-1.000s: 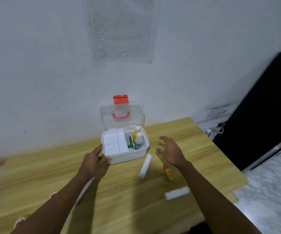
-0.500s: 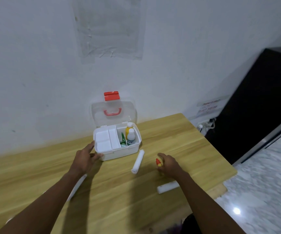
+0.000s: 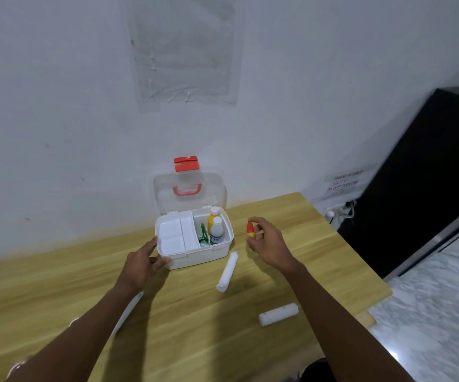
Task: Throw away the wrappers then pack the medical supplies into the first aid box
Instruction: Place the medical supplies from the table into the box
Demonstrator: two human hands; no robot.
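Right hand [image 3: 268, 245]: fingers curled, pinching a small bottle [image 3: 250, 230] just to the right of the first aid box [image 3: 195, 255].
Left hand [image 3: 142, 261]: fingers nearly straight, resting against the box's left front corner; holds nothing.
Surface: wooden table [image 3: 222, 340] set against a white wall; black cabinet [image 3: 429, 175] and marble floor [image 3: 443, 312] to the right.
Box: lid [image 3: 189, 188] open, standing upright.
Small bottle: upright, red cap on top.
Bandage roll [image 3: 227, 271]: flat on the table, long axis pointing at the box.
Second roll [image 3: 278, 314]: nearer the table's edge, long axis crosswise.
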